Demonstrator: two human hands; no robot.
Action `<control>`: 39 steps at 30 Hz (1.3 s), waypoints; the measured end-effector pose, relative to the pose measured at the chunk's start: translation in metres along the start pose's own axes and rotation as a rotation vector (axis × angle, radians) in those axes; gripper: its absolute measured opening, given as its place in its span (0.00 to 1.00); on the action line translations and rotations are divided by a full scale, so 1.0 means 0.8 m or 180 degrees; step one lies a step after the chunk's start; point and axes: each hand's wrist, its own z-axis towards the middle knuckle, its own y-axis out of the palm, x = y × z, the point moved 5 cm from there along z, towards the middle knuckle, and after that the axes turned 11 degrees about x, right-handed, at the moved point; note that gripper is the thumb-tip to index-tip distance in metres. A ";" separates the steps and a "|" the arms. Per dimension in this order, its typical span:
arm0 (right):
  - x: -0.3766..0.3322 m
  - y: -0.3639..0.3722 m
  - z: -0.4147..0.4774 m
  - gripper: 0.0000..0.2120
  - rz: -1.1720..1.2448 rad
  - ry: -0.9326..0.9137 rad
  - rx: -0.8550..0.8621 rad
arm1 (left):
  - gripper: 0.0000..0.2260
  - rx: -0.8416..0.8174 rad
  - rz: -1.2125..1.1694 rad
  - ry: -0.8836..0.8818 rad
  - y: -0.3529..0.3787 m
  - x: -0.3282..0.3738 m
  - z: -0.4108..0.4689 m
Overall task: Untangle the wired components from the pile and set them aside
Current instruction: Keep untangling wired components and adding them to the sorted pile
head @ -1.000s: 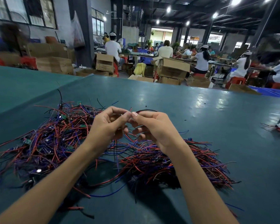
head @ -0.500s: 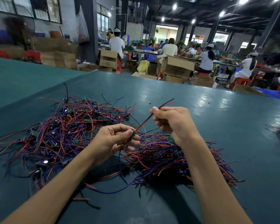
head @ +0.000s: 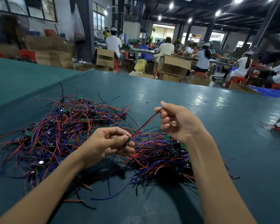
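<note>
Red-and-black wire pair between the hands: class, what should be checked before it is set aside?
1. Wire pair straight, lifted off the heap: ok.
2. Left hand grip on its lower end: ok, pinched.
3. Right hand grip on its upper end: ok, pinched.
4. Pair free of the pile: cannot tell; strands crowd the left hand.
5. Bare table to the right: ok.

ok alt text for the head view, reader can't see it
A left hand and right hand hold a red-and-black wire pair taut above a tangled pile of wired components on a teal table, the left pinching its lower end, the right its upper end. Workers sit among cardboard boxes behind.
</note>
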 end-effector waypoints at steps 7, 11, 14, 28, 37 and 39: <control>-0.016 0.005 -0.012 0.16 0.0137 -0.0648 -0.0122 | 0.11 0.0282 -0.0997 -0.0286 -0.006 0.007 0.000; -0.002 0.033 -0.021 0.14 -0.0786 -0.0782 -0.0320 | 0.16 0.0459 -0.1520 -0.0022 -0.014 0.011 0.011; 0.032 0.069 -0.031 0.13 -0.1551 -0.0616 -0.0796 | 0.17 0.0512 -0.1397 0.0134 -0.015 0.011 0.015; 0.068 0.099 -0.025 0.12 -0.2474 -0.0942 -0.0845 | 0.13 0.1140 -0.0948 0.0469 -0.019 0.015 0.016; 0.070 0.099 -0.045 0.13 -0.3049 -0.0799 -0.1615 | 0.07 0.1823 -0.1027 0.0542 -0.052 0.016 0.018; 0.069 0.099 -0.048 0.13 -0.3090 -0.0777 -0.1674 | 0.07 0.1847 -0.1001 0.0546 -0.052 0.015 0.017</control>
